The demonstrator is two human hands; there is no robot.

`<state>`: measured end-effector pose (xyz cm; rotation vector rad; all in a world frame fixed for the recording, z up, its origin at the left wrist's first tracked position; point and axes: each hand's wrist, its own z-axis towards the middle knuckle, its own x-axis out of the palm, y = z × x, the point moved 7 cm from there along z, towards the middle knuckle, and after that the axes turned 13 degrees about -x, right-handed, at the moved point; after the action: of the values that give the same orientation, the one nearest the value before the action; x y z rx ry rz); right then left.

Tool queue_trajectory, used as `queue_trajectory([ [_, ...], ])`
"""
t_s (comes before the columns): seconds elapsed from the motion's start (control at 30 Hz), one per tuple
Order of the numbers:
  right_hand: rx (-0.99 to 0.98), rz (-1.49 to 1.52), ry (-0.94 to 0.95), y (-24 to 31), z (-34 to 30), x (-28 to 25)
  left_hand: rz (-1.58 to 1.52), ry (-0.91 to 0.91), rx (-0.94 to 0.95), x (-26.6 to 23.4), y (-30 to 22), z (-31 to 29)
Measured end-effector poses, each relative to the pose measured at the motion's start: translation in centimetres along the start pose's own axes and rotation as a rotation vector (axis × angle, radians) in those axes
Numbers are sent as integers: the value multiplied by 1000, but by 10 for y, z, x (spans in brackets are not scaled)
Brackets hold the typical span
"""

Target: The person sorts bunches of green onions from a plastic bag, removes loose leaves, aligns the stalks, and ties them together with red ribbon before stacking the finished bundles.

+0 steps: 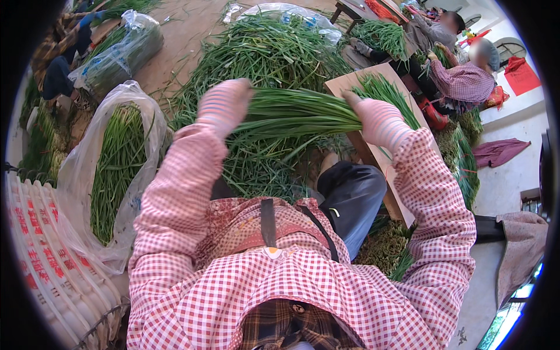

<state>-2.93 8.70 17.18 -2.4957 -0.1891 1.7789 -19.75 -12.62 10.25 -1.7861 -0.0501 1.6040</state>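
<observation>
A long bunch of green chives point(294, 111) is stretched crosswise between my hands, above my lap. My right hand point(379, 119), in a pink striped glove, is closed round its right end beside a wooden board point(392, 182). At the other end my left hand point(226, 104), gloved alike and slightly blurred, is closed on the leaf tips. Beyond and beneath the bunch rises a big loose heap of chives point(271, 55). More cut chives point(386, 98) lie on the board, next to my right hand.
A clear plastic bag point(153, 119) of chives stands at my left, behind a white ribbed basket point(52, 251). Bundled stems point(382, 254) lie beside my right knee. Co-workers sit at upper right point(464, 81) and upper left point(61, 49), near a plastic-wrapped bundle point(119, 55).
</observation>
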Motion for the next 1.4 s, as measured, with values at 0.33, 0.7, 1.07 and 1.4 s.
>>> queue_trajectory([
  [0.33,101,215,-29,-38,-19,4,-234,179,221,45,-66,-59],
  [0.7,224,52,84,-43,-18,-4,186,266,3,72,29,-17],
  [1.07,133,455,-82,21,-21,61,-2090,1124,-508,171,-133,-99],
  [1.4,389,447,-275,-117,-199,142,-2040,1062,-417,250,-256,-24],
])
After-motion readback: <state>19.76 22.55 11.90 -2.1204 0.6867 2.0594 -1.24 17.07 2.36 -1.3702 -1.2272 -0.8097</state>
